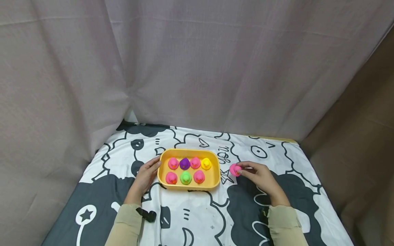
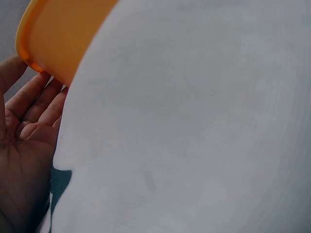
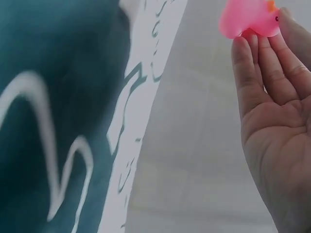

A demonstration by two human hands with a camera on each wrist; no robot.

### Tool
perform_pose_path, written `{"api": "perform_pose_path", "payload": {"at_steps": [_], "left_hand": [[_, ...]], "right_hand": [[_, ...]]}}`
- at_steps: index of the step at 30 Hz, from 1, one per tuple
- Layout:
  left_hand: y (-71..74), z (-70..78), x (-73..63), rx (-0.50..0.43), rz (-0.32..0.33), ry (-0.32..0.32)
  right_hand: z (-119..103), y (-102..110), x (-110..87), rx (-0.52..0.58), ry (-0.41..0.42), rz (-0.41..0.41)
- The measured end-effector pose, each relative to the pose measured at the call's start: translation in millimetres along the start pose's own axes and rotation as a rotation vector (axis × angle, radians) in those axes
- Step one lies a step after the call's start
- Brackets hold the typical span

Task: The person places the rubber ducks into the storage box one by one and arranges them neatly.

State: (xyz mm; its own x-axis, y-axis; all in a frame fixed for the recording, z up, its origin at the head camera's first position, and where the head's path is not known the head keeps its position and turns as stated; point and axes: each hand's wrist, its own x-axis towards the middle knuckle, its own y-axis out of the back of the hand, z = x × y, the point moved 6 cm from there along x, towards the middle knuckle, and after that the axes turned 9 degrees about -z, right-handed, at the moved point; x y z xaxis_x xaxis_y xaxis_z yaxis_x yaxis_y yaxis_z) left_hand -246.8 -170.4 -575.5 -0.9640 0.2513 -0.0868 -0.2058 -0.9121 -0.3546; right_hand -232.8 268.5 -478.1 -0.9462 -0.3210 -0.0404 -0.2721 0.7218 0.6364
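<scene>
My right hand (image 1: pixel 258 176) pinches a pink rubber duck (image 1: pixel 235 169) between thumb and fingertips, to the right of the tray. In the right wrist view, the duck (image 3: pixel 250 18) shows at the top edge, partly cut off, with the fingers below it. A yellow rectangular tray (image 1: pixel 189 187) with rounded corners lies in front of me. At its left end my left hand (image 1: pixel 146 177) holds the rim and side wall. The left wrist view has the thumb and fingertips against the tray's corner (image 2: pixel 63 39).
Several rubber ducks stand in two rows inside the tray: pink, a purple one (image 1: pixel 184 163), a yellow one (image 1: pixel 206 163) and a green one (image 1: pixel 185 177). A black, white and grey patterned cloth (image 1: pixel 191 218) covers the table. Grey curtains (image 1: pixel 215 68) hang behind and beside it.
</scene>
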Motion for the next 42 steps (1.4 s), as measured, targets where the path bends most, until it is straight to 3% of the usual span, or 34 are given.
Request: {"api": "perform_pose_path", "payload": {"at_steps": [8, 14, 19, 24, 32, 42], "left_hand": [[0.2, 0.9, -0.6, 0.005, -0.004, -0.001], [-0.6, 1.4, -1.5, 0.010, 0.002, 0.004], [-0.3, 0.4, -1.7, -0.001, 0.014, 0.006], [-0.7, 0.7, -0.4, -0.001, 0.006, -0.007], [-0.6, -0.6, -0.8, -0.002, 0.005, -0.010], [-0.4, 1.0, 0.3, -0.004, 0.013, -0.017]], "right_hand": [[-37, -20, 25.4, 0.054, 0.135, -0.116], [-56, -43, 40.1, 0.058, 0.187, -0.243], [-60, -65, 49.3, -0.062, 0.270, -0.369], [-67, -75, 56.2, -0.225, 0.346, -0.403], [-76, -92, 65.7, -0.502, 0.318, -0.532], [-81, -93, 67.8, -0.576, 0.325, -0.557]]}}
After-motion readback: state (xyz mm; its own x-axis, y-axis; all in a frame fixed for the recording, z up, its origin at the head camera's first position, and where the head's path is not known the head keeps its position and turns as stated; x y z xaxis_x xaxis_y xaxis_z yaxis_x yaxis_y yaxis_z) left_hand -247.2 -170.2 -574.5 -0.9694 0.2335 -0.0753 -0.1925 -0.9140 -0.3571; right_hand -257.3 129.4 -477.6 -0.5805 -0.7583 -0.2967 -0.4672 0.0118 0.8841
